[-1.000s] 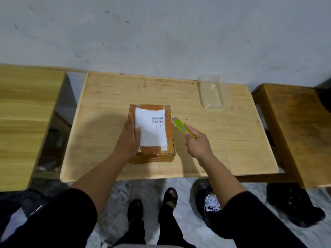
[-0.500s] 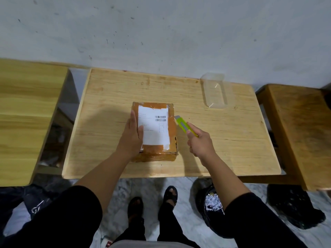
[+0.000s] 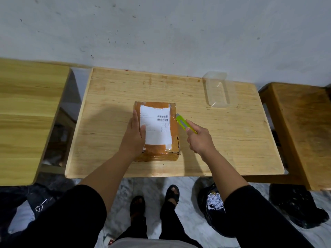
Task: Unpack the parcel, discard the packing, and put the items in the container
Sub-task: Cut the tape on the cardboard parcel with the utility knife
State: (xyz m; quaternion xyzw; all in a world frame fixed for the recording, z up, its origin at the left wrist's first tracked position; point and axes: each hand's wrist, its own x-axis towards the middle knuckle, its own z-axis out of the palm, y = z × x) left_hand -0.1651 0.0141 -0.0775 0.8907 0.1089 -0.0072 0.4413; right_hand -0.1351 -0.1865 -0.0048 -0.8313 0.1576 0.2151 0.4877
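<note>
A brown taped cardboard parcel (image 3: 160, 148) with a white shipping label lies in the middle of the light wooden table (image 3: 232, 140). My left hand (image 3: 134, 136) rests flat on the parcel's left side and holds it down. My right hand (image 3: 199, 140) grips a yellow-green box cutter (image 3: 182, 123), whose tip touches the parcel's upper right edge. A clear plastic container (image 3: 217, 90) stands empty at the table's back right.
A second wooden table (image 3: 26, 113) stands to the left and a darker wooden bench (image 3: 300, 126) to the right. Black bags (image 3: 213, 203) lie on the marble floor under the table's front edge, near my feet. A grey wall runs behind.
The cutter's tip has moved slightly closer to the parcel's right edge. My left hand stays on the parcel. The view has shifted a little.
</note>
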